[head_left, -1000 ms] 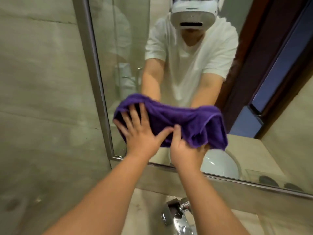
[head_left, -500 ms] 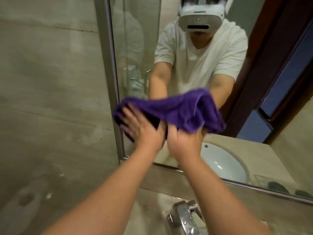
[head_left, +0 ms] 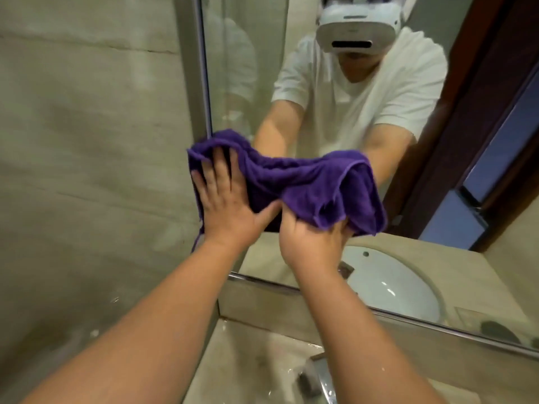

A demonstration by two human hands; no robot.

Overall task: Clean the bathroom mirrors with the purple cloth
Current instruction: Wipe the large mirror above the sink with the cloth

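Our left grip lies flat with its fingers straight and spread apart, pressing the cloth to the mirror by its left frame. Our right grip, just beside it, is clamped on the cloth's bunched lower edge. Below the mirror, a faucet stands on the bench.

Soft, dim, even light with a beige-green cast is recorded. Small glints are noted on the chrome tap at the bottom edge and on the reflected white oval basin. The straight frame of the metal-framed wall mirror is bowed by wide-angle distortion. The beige stone wall is smeared by blur. The purple terry cloth is rendered sharpest.
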